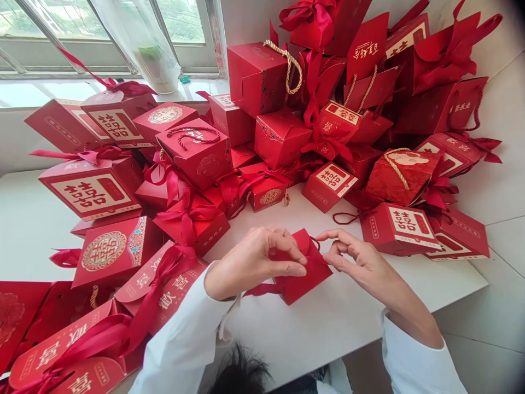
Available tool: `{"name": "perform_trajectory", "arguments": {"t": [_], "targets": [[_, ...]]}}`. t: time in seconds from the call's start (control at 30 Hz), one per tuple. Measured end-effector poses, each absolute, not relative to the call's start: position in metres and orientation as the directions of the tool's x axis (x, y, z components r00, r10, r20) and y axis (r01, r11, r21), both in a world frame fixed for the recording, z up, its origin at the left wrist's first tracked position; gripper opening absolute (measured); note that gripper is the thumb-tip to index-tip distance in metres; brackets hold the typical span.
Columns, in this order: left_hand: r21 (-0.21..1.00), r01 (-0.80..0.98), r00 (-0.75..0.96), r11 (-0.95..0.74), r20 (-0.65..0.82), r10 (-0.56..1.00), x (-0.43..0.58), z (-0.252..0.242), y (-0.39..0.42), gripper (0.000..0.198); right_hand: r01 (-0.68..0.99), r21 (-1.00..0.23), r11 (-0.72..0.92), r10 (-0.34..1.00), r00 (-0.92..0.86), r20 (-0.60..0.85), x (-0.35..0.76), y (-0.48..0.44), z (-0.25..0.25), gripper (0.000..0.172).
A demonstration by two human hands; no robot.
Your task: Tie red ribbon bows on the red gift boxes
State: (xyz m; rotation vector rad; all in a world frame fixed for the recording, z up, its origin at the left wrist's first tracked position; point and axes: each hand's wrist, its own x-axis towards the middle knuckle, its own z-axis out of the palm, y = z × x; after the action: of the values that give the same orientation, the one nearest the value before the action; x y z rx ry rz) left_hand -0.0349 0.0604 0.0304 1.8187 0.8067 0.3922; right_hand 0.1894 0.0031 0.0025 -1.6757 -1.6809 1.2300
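Observation:
A small red gift box (pixel 302 273) with a rounded top flap and a red ribbon sits on the white table (pixel 340 323) right in front of me. My left hand (pixel 250 262) rests on its left side, thumb and fingers closed on the flap. My right hand (pixel 361 260) comes in from the right, its fingertips pinching at the box's top edge. Both arms wear white sleeves.
A big heap of red gift boxes (pixel 287 120) with gold print, ribbons and cord handles fills the back and left of the table. More flat red boxes (pixel 82 339) lie at the near left. A window (pixel 102 33) is behind; tiled floor at right.

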Motion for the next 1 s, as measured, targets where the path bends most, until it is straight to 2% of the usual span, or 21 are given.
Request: {"name": "perform_trajectory", "arguments": {"t": [0.1,0.3,0.5,0.6,0.7,0.83,1.0], "targets": [[0.942,0.253,0.676,-0.221,-0.008,0.737,-0.023,0.02,0.06,0.006,0.455,-0.875,-0.166,0.957,-0.141,-0.254,0.189,0.003,-0.004,0.028],[0.933,0.325,0.552,-0.152,-0.057,0.832,-0.013,0.008,0.057,0.012,0.293,-0.93,-0.223,0.953,-0.138,-0.272,0.192,0.0,-0.014,0.033],[0.92,0.329,0.595,-0.212,-0.027,0.804,-0.017,0.011,0.057,0.021,0.152,-0.938,-0.312,0.927,-0.168,-0.336,0.193,-0.001,-0.009,0.033],[0.895,0.352,0.602,-0.272,0.005,0.798,-0.017,0.011,0.055,0.027,0.096,-0.924,-0.37,0.903,-0.197,-0.382,0.191,-0.002,-0.005,0.039],[0.854,0.404,0.59,-0.329,0.033,0.807,-0.015,0.012,0.051,0.03,0.072,-0.92,-0.386,0.897,-0.204,-0.392,0.19,-0.002,-0.003,0.045],[0.825,0.442,0.596,-0.353,0.024,0.803,-0.014,0.015,0.047,0.034,0.069,-0.924,-0.375,0.903,-0.199,-0.381,0.189,-0.002,-0.003,0.044],[0.808,0.437,0.621,-0.394,0.045,0.782,-0.011,0.017,0.044,0.026,0.055,-0.923,-0.382,0.899,-0.212,-0.384,0.19,-0.003,-0.006,0.039]]}}
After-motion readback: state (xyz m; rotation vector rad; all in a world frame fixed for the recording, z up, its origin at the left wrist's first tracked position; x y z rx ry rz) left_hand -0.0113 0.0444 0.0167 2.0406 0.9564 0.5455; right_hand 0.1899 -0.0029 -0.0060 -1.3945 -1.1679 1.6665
